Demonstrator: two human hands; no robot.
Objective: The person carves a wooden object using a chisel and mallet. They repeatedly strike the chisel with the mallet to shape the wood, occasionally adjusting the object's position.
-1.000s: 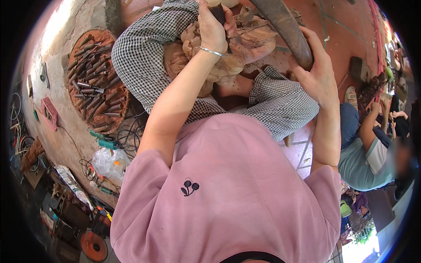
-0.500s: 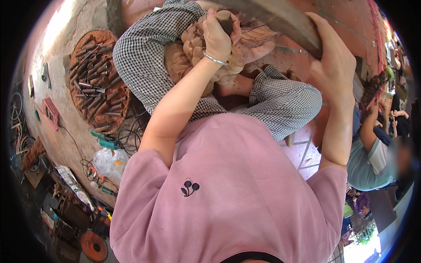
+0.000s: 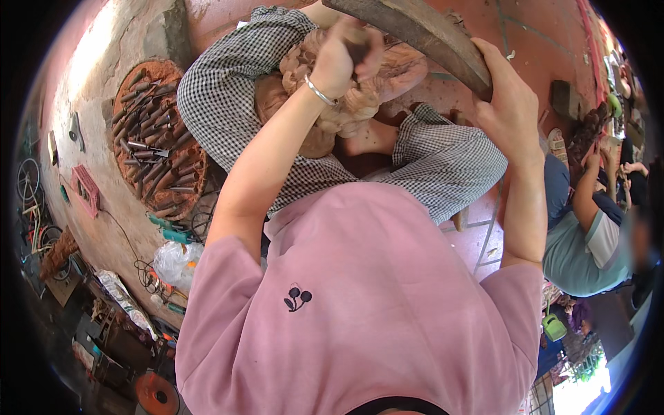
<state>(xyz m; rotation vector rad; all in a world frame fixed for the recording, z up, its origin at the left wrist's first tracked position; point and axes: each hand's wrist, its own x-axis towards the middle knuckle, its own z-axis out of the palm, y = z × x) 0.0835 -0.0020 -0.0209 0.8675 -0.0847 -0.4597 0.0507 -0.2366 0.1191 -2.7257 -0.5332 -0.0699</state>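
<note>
A carved wooden sculpture [image 3: 344, 119] with rounded, knobby relief rests between my checked trouser legs. My left hand [image 3: 333, 67] is closed round a chisel [image 3: 357, 48] over the carving. Only the blurred butt of its wooden handle shows; the blade is hidden. In my right hand [image 3: 510, 109] is a long, dark, slightly curved wooden mallet [image 3: 432, 40], gripped at its near end. The mallet slants up and left, its far end passing above my left hand at the top edge. I cannot tell whether it touches the chisel.
At left, a round tray [image 3: 119, 149] holds many chisels and gouges. Near it lie a pink basket [image 3: 86, 190], cables and a plastic bag [image 3: 177, 263]. A dark block [image 3: 565, 99] stands on the tiled floor at right, near another person [image 3: 584, 238].
The mallet has swung left and down, and more of it shows. My right hand has moved left with it. My left hand has shifted slightly left, still round the chisel.
</note>
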